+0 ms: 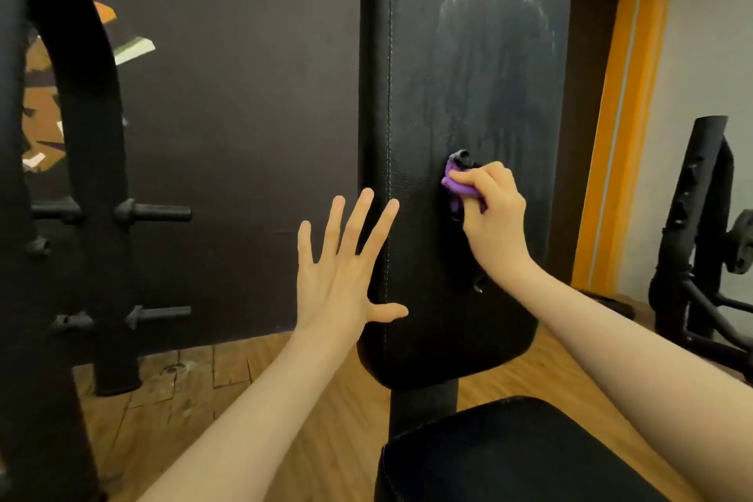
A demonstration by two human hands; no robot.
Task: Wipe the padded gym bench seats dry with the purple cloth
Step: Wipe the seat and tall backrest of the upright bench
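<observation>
Right hand (495, 212) clenches the bunched purple cloth (458, 185) against the upright black padded bench back (468, 73), left hand (342, 269) splayed loose beside its stitched edge, and that soft, light rag looks best gripped wadded, firmly.

We view the scene from one head-worn wide-angle camera, facing forward and slightly down, close to the upright back pad (468, 134) with the seat pad (509, 456) below it.
</observation>
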